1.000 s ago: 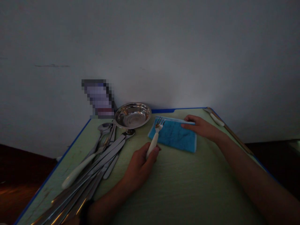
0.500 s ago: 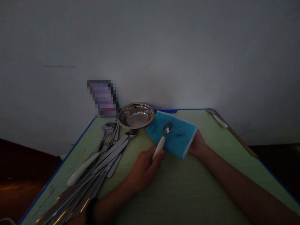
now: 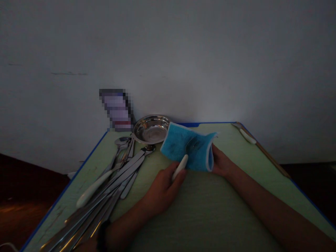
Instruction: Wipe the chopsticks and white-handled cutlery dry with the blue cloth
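My left hand is closed round the white handle of a fork, its metal head slanting up against a blue cloth. The cloth has pale edges and some dark smudges, and its right side curls over. Behind that right side, my right hand grips the cloth from beneath; most of its fingers are hidden. Left of my left hand lies a pile of metal cutlery, with spoons and long flat handles. One piece in the pile has a white handle.
A shiny steel bowl stands at the back of the pale green table, against the wall. A blurred-out phone-like object leans left of it. At the far right edge lies a white-handled utensil.
The cloth has shifted slightly left and curled at its right side, with my right hand moving left behind it. The fork's head has turned and shows less plainly against the cloth.
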`<control>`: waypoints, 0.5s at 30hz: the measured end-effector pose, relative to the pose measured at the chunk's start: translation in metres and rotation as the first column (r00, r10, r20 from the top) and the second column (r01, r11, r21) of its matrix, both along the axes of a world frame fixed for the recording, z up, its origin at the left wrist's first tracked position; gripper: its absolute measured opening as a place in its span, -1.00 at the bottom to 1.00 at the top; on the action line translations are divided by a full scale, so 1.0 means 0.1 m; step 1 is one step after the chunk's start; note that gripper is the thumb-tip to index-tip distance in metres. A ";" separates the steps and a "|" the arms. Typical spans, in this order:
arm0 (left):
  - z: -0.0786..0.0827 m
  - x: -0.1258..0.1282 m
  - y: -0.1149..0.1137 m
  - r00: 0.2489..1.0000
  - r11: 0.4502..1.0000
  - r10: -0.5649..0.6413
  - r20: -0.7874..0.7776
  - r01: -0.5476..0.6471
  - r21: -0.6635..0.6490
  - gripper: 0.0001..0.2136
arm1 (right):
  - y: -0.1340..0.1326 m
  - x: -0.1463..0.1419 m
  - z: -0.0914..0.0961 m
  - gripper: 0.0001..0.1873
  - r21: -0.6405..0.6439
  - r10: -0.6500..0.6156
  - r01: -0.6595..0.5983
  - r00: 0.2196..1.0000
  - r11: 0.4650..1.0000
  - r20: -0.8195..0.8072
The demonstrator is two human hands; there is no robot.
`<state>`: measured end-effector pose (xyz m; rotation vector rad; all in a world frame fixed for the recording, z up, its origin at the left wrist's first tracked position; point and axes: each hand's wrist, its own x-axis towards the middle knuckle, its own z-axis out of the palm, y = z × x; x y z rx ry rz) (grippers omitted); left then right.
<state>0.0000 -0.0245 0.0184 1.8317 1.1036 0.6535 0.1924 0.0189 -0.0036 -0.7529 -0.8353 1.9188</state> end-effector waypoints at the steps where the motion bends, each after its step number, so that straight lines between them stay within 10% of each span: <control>1: -0.01 0.00 0.00 1.000 1.000 -0.007 -0.012 0.007 0.006 -0.75 | 0.01 0.00 -0.01 -0.60 -0.025 0.010 -0.010 1.000 1.000 -0.004; 15: -0.01 0.00 0.01 0.996 0.999 -0.045 -0.071 0.044 -0.019 -0.71 | 0.00 -0.10 -0.06 -0.78 0.145 -0.114 0.093 0.983 0.985 0.143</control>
